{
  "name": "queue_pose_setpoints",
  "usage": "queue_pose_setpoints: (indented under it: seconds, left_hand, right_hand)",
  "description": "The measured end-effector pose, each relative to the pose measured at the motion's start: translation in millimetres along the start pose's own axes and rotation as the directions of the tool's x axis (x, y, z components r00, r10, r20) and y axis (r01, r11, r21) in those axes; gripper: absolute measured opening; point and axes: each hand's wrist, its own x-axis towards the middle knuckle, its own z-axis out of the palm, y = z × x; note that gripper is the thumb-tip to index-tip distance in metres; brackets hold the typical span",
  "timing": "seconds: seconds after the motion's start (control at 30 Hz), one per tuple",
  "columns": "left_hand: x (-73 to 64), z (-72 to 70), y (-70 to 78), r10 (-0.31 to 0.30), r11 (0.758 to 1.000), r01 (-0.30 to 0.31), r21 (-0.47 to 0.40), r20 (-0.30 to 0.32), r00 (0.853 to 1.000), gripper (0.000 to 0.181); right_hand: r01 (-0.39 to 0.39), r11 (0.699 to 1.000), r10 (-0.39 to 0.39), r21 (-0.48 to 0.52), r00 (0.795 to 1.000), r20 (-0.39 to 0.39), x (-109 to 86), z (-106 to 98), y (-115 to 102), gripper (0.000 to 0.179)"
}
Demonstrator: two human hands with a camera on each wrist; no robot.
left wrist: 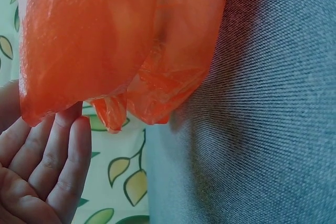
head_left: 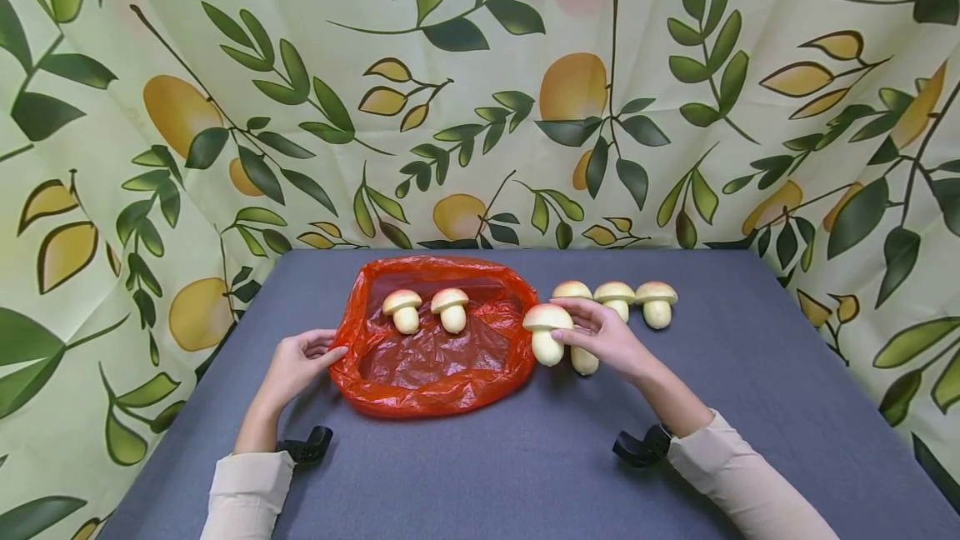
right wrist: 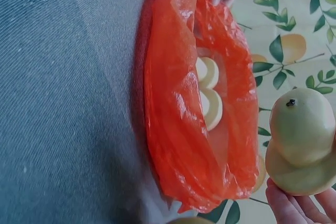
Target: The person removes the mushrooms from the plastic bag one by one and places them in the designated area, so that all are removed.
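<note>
The left hand (head_left: 298,363) pinches the red bag (head_left: 442,401) at nine o'clock. At three, the right hand (head_left: 606,342) grips one mushroom (head_left: 547,335). Two mushrooms (head_left: 406,312) lie inside.

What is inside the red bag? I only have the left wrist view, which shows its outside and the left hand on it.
Observer: In the head view, the red bag holds two things side by side: a left mushroom and a right mushroom.
Operator: And the right hand, is it holding anything?
Observer: Yes, the right hand grips a third mushroom, outside the bag's opening, near its right side in the head view.
Operator: Any more out on the table?
Observer: At least three more sit beyond that hand on the table, in a row of mushrooms; the hand hides part of that area.
</note>
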Motion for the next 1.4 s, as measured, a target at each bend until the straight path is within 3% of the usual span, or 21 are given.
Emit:
queue_pose_setpoints:
  seconds: [0.33,0.6,0.87,1.4]
  left_hand:
    - [-1.0,-0.4,-0.7,-0.004,1.000,0.004,-0.002,-0.003,1.000,0.036]
    - [-0.3,-0.2,-0.9,-0.012,1.000,0.012,0.006,-0.002,1.000,0.036]
    - [0.2,1.8,-0.3,0.027,0.999,-0.027,-0.022,-0.014,1.000,0.036]
    - [-0.3,0.3,0.0,0.021,0.999,-0.022,-0.027,-0.009,1.000,0.038]
  right_hand:
    - [0.027,0.999,-0.028,-0.046,0.999,-0.017,-12.0,-18,8,0.051]
    - [-0.005,0.999,0.003,-0.037,0.999,-0.042,-23.3,-27,9,0.053]
    - [-0.020,1.000,0.020,-0.009,0.998,-0.052,-29.5,-36,9,0.056]
    - [0.032,0.999,-0.033,-0.015,0.996,-0.078,-35.9,-51,13,0.054]
